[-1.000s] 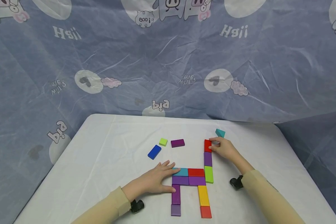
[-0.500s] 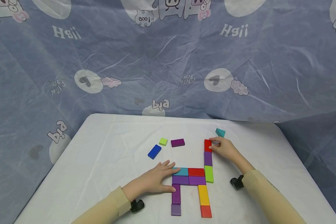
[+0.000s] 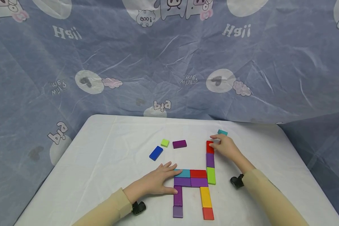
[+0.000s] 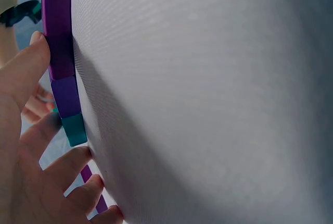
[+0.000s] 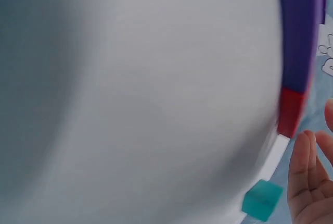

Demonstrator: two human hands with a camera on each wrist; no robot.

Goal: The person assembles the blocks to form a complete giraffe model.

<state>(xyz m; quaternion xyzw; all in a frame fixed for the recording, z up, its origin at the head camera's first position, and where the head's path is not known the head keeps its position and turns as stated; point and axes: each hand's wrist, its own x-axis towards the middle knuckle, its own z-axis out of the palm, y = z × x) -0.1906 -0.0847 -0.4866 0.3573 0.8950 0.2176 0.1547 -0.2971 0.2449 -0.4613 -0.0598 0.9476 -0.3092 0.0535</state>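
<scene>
In the head view my left hand (image 3: 155, 180) lies spread beside the flat block figure. Its index fingertip rests on the light blue block (image 3: 183, 173), and its thumb touches the upright dark purple block (image 3: 178, 196). At the top of the right-hand column is a red block (image 3: 210, 147), above a purple block (image 3: 210, 160) and a lime block (image 3: 211, 175). Over the red block's right edge hovers my right hand (image 3: 228, 147); the right wrist view shows its fairly straight fingers (image 5: 300, 166) just off that block. A teal triangular block (image 3: 222, 132) lies behind it, partly covered.
Loose on the white table (image 3: 115, 157) lie a blue block (image 3: 156, 153), a small lime block (image 3: 165, 143) and a dark purple block (image 3: 179, 144). Yellow (image 3: 205, 197) and orange-red (image 3: 208, 213) blocks form the figure's right leg. A patterned blue cloth (image 3: 147, 62) hangs behind.
My right hand has lifted its fingers from the red block and shifted slightly away from me, now covering more of the teal block. The left hand and the blocks stay put.
</scene>
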